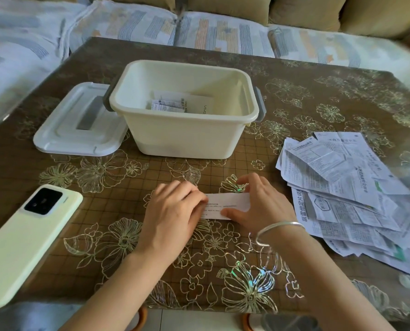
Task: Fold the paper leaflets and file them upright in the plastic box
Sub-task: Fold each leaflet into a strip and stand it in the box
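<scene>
While the phone (25,240) and lid (79,120) lie left of the box (187,137), the folded leaflet (230,204) lies flat just in front of it. The left hand (173,211) curls over the leaflet's left end, holding it down. The right hand (261,206) pinches the right end, thumb on top. A crease seems under way: match the edges, then press firmly along the fold. The unfolded pile (342,187) waits right of the box, which already holds a few papers (175,103).
</scene>
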The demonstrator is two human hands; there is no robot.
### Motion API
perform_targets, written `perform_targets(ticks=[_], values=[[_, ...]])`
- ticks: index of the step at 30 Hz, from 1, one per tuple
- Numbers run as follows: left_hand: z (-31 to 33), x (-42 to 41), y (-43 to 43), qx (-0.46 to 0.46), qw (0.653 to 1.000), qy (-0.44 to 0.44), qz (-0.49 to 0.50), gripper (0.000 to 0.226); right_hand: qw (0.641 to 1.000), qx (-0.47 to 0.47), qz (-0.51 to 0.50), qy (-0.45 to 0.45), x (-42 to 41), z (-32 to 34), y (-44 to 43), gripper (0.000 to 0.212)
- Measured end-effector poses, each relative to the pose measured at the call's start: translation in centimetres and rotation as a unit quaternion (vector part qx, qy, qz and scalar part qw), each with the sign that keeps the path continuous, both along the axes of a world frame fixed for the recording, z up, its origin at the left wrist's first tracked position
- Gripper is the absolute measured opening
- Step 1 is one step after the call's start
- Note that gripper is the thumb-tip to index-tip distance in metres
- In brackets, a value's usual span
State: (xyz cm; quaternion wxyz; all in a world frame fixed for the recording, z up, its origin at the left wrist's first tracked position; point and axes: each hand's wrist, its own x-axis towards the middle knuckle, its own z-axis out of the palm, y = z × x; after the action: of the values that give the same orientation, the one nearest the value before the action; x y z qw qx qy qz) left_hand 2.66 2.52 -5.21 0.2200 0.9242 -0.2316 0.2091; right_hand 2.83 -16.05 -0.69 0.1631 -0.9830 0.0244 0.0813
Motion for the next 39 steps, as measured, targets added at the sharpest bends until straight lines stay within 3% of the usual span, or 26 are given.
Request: perform_targets(ticks=[5, 8, 10, 13, 17, 20, 24, 27, 30, 33, 39], values=[[0.0, 0.2, 0.3, -0.048, 0.995, 0.089, -0.008, 0.030, 0.995, -0.050, 0.008, 0.085, 1.5, 1.1, 0.2, 0.059], [0.5, 0.4, 0.0, -0.057, 0.989, 0.136, 0.002, 0.028, 0.996, -0.033, 0.004, 0.084, 1.7, 1.0, 0.1, 0.049], [0.6, 0.5, -0.5, -0.049, 0.987, 0.153, 0.018, 0.031, 0.993, 0.081, -0.031, 0.073, 1.4, 1.0, -0.2, 0.047], [0.5, 0.4, -0.7, -0.047, 0.985, 0.162, 0.036, 0.043, 0.945, 0.305, -0.090, 0.080, 0.2, 1.6, 0.1, 0.047], [0.5, 0.2, -0.7, -0.040, 0.985, 0.160, 0.044, 0.040, 0.914, 0.402, -0.047, 0.029, -1.6, 1.7, 1.1, 0.042], [0.9, 0.2, -0.7, -0.020, 0.980, 0.191, 0.052, 0.047, 0.925, 0.378, 0.031, -0.011, -3.1, 0.8, 1.7, 0.026], [1.9, 1.0, -0.8, 0.044, 0.963, 0.260, 0.065, 0.038, 0.952, 0.228, 0.141, -0.144, -4.1, -1.4, 2.1, 0.039], [1.8, 1.1, -0.1, 0.000, 0.962, 0.270, 0.038, 0.036, 0.953, 0.195, 0.187, -0.138, -4.7, -2.6, 2.1, 0.049], [1.6, 0.6, 1.4, -0.099, 0.962, 0.255, 0.007, 0.055, 0.954, 0.138, 0.236, -0.123, -5.4, -3.4, 2.2, 0.056], [1.7, 0.5, 2.9, -0.075, 0.970, 0.230, 0.009, 0.075, 0.958, 0.078, 0.251, -0.114, -5.5, -3.7, 2.4, 0.061], [1.7, 0.0, 4.5, -0.067, 0.985, 0.158, -0.024, 0.031, 0.959, 0.045, 0.245, -0.132, -5.0, -3.3, 2.4, 0.056]])
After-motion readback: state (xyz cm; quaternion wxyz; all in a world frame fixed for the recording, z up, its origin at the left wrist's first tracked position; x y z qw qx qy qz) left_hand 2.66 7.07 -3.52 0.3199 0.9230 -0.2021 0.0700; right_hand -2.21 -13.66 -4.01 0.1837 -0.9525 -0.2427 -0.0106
